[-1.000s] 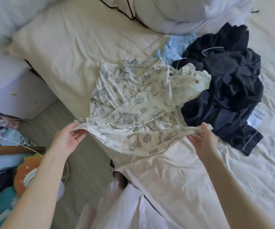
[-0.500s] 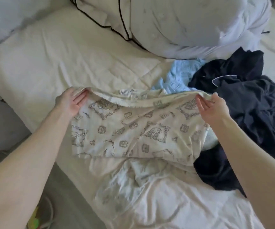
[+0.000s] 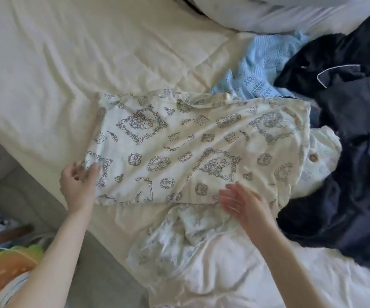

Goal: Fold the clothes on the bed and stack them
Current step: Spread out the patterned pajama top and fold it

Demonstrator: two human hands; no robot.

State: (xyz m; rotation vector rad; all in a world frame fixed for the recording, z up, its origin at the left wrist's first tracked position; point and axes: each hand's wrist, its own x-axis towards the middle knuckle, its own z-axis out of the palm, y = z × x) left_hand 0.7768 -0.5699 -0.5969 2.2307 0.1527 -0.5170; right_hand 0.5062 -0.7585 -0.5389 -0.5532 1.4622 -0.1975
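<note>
On the cream bed sheet (image 3: 90, 63), the cream printed cotton top (image 3: 190, 152) lies spread flat. The left hand (image 3: 77, 183) pinches its edge; the right hand (image 3: 244, 203) hovers with straight fingers. A hard tug could bunch it up, and the dark navy clothes pile (image 3: 346, 152) touches its side.

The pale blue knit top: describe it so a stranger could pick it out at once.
Start at the cream bed sheet and look to the far right, at the heap of clothes below the white pillow. The pale blue knit top lies crumpled between the printed cream garment and the dark navy clothes. It alone is light blue, with an openwork lace pattern.
</note>
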